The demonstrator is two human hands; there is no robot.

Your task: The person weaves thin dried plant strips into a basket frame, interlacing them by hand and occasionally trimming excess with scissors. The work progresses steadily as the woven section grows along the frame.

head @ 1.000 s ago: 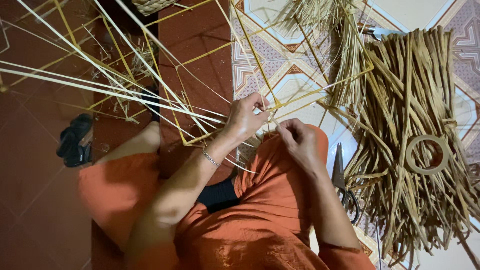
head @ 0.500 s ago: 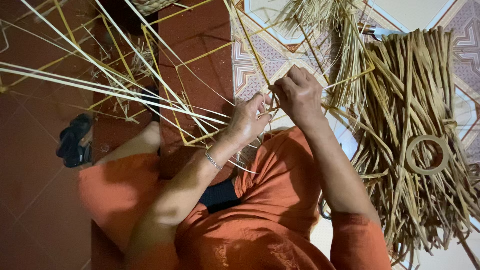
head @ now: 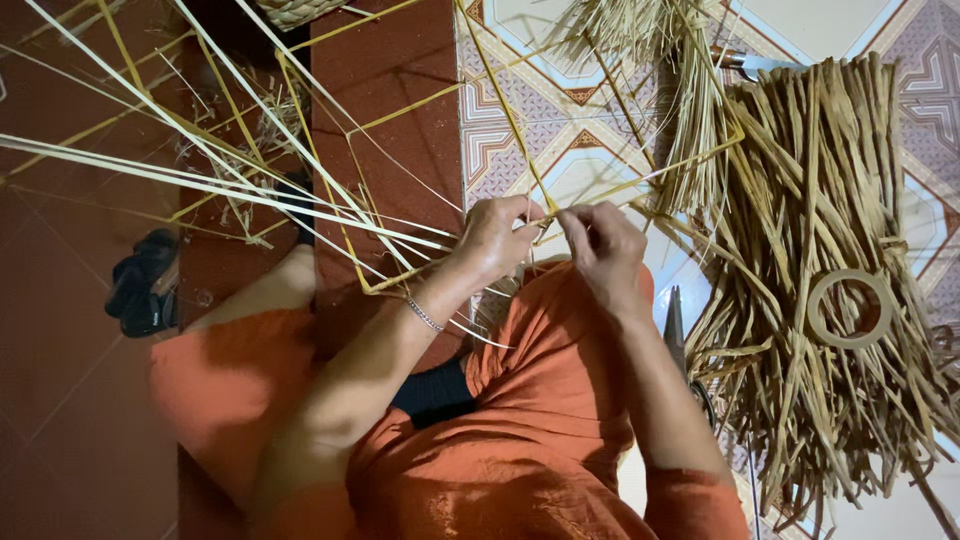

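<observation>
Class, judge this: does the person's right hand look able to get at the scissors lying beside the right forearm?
Probably yes. The right hand pinches straw strands, but the scissors lie uncovered on the floor beside that forearm, nothing between; the hand must first let go.

Single head-worn view, facing steeply down, close over lap and floor

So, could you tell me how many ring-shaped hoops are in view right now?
1. A single pale ring lies flat on top of the heap of dried fibre strips to the person's right, beyond the right hand. More could be buried under the strips.
</observation>
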